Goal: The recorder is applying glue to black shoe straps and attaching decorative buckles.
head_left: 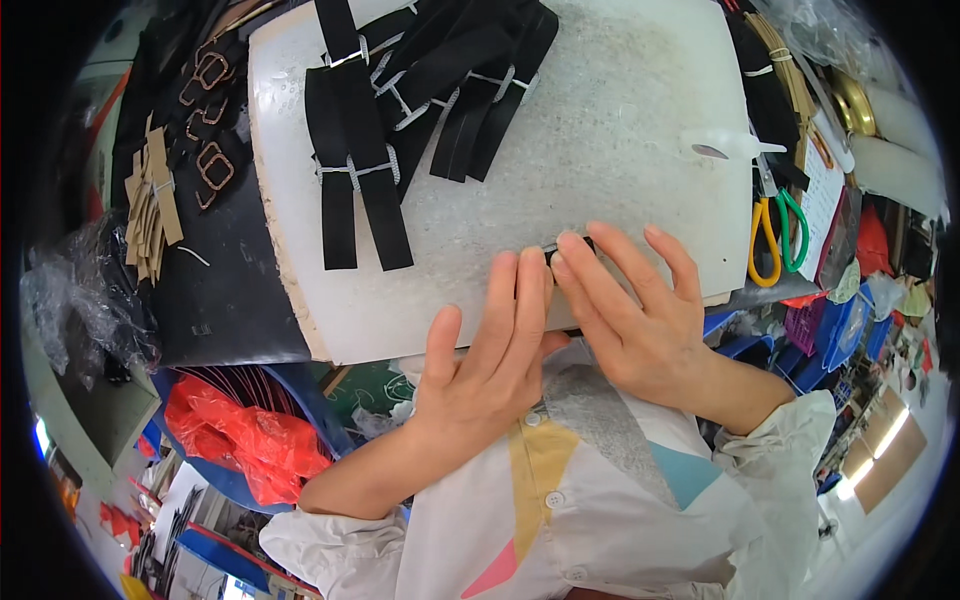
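Observation:
Near the front edge of the white board (640, 130), my left hand (485, 345) and my right hand (635, 320) meet fingertip to fingertip. Between and under the fingers is a short black strap (551, 257), mostly hidden by them. A small light edge shows at its far end; I cannot make out what it is. Both hands are closed on the strap, with the outer fingers lifted and spread. Farther off to the left lies a pile of black straps (365, 195) threaded through silver-coloured metal buckles (357, 172).
Copper-coloured buckles (214, 165) and a bundle of tan strips (152, 205) lie left of the board. Scissors with yellow and green handles (765, 240) lie at its right edge. Below left stands a blue bin (340, 425) holding a red plastic bag (240, 440).

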{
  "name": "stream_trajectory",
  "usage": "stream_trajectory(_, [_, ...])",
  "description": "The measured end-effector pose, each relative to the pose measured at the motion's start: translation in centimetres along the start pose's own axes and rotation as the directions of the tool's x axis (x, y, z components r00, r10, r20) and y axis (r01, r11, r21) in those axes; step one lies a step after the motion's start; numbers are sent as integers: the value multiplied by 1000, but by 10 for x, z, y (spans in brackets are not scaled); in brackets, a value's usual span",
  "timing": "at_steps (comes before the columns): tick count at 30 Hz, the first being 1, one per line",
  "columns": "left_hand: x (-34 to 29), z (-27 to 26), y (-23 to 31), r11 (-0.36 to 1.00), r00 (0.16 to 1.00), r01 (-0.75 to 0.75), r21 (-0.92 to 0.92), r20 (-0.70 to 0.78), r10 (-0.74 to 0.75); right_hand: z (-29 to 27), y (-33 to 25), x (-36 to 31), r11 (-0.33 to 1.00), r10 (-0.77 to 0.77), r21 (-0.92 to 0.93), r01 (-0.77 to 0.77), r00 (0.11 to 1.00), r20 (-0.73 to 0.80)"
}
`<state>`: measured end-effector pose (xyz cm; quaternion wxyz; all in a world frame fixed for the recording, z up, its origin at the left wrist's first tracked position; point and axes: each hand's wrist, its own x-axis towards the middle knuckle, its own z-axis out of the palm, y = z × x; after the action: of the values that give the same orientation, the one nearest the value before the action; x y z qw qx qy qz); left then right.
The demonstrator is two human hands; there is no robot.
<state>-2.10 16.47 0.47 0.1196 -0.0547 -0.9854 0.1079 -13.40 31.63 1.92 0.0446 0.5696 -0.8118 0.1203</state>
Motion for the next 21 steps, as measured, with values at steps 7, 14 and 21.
stream_trajectory(7, [13,2,-28,697,992,82,-712,-9,-125,-4,23,8,943,12,333,-19,1000,23])
stream_trajectory(14, [31,1,-37,146,865,252,-957,155,-477,-6,45,25,572,220,798,-188,973,71])
stream_trajectory(21, [28,-14,-37,-641,669,310,-703,640,-378,-17,29,30,-132,383,910,-393,827,412])
